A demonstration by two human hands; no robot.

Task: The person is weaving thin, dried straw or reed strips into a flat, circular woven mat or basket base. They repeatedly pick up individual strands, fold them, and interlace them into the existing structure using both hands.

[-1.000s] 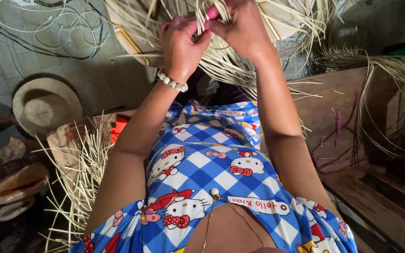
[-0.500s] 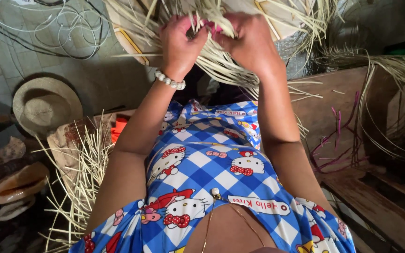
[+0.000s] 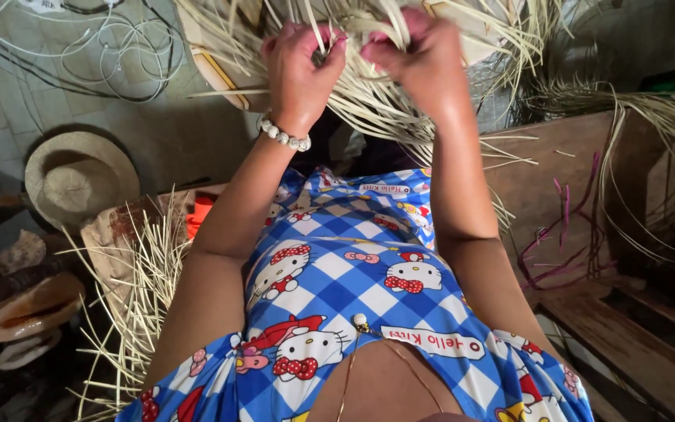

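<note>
Both the left hand and right hand were closed around pale straw strands held up in front, the weave apparently unfinished, with many loose ends trailing

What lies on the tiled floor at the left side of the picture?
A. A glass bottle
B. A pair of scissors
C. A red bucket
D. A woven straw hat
D: a round woven hat lies flat on the tiles, left of the left hand, which, like the right hand, grips pale straw strips.
</note>
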